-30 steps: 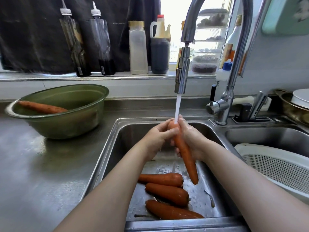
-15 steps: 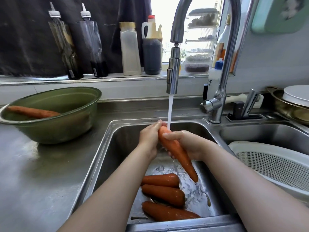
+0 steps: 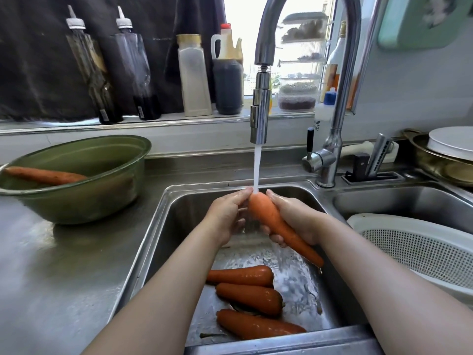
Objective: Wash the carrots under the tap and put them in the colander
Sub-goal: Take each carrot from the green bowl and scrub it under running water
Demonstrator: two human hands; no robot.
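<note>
**A:** Setting?

**B:** Kitchen. Steel counter point(image 3: 64, 265), twin-basin sink point(image 3: 163, 213), and a row of bottles point(image 3: 194, 78) on the window sill behind. The tap point(image 3: 261, 116) is running, and the stream point(image 3: 257, 167) lands on the thick end of the held carrot point(image 3: 273, 221).

**A:** Grip, right side?

**B:** The right hand point(image 3: 297, 216) is wrapped round the carrot's middle. The thumb lies along the top toward the crown and the fingers point(image 3: 276, 238) are curled underneath. Closed firmly on it.

**A:** Left side?

**B:** The left hand point(image 3: 226, 216) is half-curled. The thumb tip sits on the crown just beside the stream, and the fingers bend in toward the thick end. The palm stands off, with splash showing in the gap. Contact of the lower fingers is hard to read through the water.

**A:** Attitude of the carrot?

**B:** Tilted, thick end up under the spout, tip pointing down and to the right. It hangs over the left basin, above its floor.

**A:** The rest of the lot?

**B:** Three carrots point(image 3: 249, 298) lie side by side on that basin's floor, wet, toward the near wall. A fifth carrot point(image 3: 46, 175) rests in the green bowl point(image 3: 76, 203) on the counter to the left. The white colander point(image 3: 422, 247) sits in the right basin, near the right forearm.
</note>
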